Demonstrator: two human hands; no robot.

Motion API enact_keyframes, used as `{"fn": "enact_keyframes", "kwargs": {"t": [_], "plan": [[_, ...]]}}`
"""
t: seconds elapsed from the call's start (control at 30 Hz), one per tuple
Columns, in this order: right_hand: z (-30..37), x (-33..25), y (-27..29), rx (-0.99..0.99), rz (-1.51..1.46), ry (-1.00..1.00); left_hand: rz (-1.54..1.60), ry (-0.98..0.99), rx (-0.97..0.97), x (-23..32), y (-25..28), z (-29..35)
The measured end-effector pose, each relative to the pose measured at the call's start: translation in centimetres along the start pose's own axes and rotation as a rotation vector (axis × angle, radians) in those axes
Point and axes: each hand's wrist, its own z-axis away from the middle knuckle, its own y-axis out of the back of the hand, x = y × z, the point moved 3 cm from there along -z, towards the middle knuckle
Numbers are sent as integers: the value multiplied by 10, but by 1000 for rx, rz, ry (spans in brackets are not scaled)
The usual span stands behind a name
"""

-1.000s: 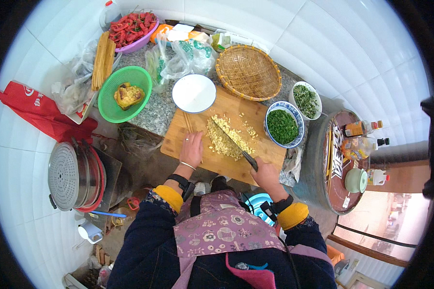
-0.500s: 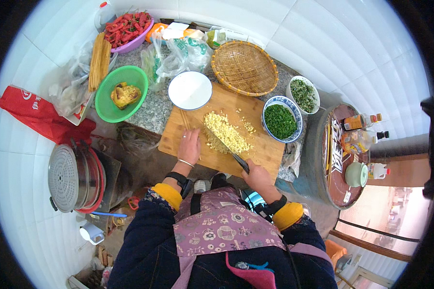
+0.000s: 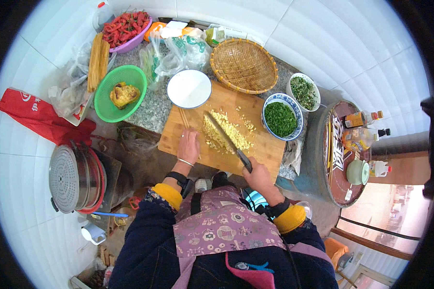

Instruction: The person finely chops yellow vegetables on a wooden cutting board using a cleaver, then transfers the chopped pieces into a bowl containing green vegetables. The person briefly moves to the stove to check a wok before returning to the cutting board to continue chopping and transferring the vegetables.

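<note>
My right hand (image 3: 259, 174) is wrapped round the dark handle of a kitchen knife (image 3: 225, 135). Its blade lies slantwise over a pile of finely chopped yellow pieces (image 3: 217, 127), which could be egg. Beneath is a wooden cutting board (image 3: 173, 132). At the board's left edge, my left hand (image 3: 189, 145) is closed on a pair of chopsticks (image 3: 183, 117), whose ends show on both sides of the hand. Beyond the pile stands a white bowl (image 3: 189, 89). A blue-patterned bowl of chopped greens (image 3: 280, 119) sits by the board's right side.
Behind the board lies a woven basket (image 3: 244, 66), with a white bowl of chopped mix (image 3: 304, 92) to its right. Leftward are a green colander (image 3: 103, 103) holding a yellow-brown piece and a purple basin of red peppers (image 3: 132, 43). Bottles (image 3: 359, 139) stand on a barrel (image 3: 340, 188).
The knife blade has come up and its tip has shifted toward the far end of the pile. My right hand has risen slightly. My left hand stays in place.
</note>
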Motion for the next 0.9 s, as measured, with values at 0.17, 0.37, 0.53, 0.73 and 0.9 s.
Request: {"fn": "enact_keyframes", "kwargs": {"t": [0.17, 0.37, 0.53, 0.73, 0.9], "plan": [[-7, 12, -1, -47, 80, -28, -40, -36, 13, -2, 0, 0], [-3, 10, 3, -28, 36, -14, 9, 29, -13, -1, 0, 0], [5, -5, -4, -57, -35, 35, -3, -30, 34, 6, 6, 0], [0, 1, -11, -81, -31, 25, -46, -34, 26, 6, 8, 0], [-4, 13, 2, -50, -9, -31, -64, -3, -2, 4, 4, 2]]}}
